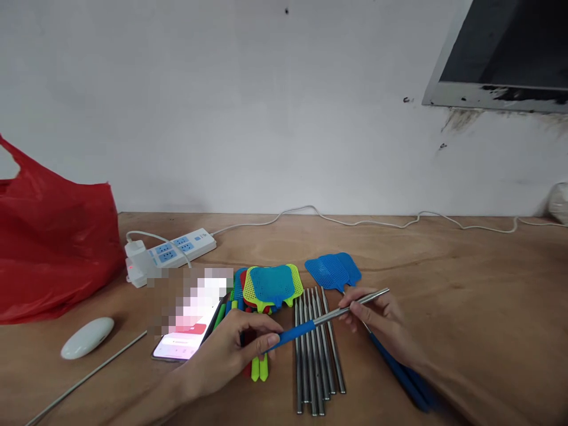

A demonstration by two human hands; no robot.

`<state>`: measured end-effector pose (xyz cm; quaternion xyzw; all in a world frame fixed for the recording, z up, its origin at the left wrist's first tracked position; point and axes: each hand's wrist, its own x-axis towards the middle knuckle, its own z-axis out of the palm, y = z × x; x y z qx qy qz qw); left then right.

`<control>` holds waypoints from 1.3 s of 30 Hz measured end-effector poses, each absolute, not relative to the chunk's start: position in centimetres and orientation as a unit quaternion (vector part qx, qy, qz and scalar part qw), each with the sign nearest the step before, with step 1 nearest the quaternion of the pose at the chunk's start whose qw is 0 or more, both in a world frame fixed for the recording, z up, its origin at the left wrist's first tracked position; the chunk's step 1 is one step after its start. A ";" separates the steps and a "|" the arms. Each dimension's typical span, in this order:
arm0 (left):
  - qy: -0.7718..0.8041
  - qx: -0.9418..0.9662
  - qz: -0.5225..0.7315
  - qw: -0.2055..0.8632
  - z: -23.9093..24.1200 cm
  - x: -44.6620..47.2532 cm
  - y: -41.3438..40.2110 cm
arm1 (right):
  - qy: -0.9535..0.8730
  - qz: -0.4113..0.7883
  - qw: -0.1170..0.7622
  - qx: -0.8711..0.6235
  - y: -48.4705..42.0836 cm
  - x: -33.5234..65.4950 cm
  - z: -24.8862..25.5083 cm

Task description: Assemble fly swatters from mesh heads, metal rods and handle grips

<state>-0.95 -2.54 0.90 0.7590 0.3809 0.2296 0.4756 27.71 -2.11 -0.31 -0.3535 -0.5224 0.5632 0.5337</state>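
Observation:
Between my hands a metal rod (pixel 331 315) with a blue handle (pixel 296 333) slants up to the right. My left hand (pixel 242 343) pinches the handle's lower end. The fingers of my right hand (pixel 377 316) close round the silver rod near its upper end. Below lies a row of several loose metal rods (pixel 310 361), side by side. Behind my left hand is a pile of fly swatter heads (pixel 271 284) in blue, yellow, red and green, their coloured handles (pixel 260 368) partly hidden. Beyond my right hand lie blue fly swatters (pixel 331 271), with dark blue handles (pixel 406 378) under my right forearm.
A lit phone (pixel 189 331) lies left of the pile, partly blurred out. Further left are a white power strip (pixel 195 244) with a plug, a white computer mouse (pixel 87 338), a thin rod (pixel 89 377) and a red plastic bag (pixel 57 248). A white cable (pixel 355 223) runs along the wall.

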 end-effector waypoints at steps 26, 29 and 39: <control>0.438 0.779 0.286 0.345 0.4 -1.0 -3.5 | -0.358 0.544 0.642 -0.405 -1.3 27.5 -0.2; 0.434 0.758 0.318 0.369 0.8 -0.8 -3.5 | -0.368 0.534 0.639 -0.414 -1.4 27.5 -0.2; 0.439 0.806 0.281 0.282 1.6 -0.6 -3.5 | -0.398 0.524 0.614 -0.435 -1.3 27.4 -0.3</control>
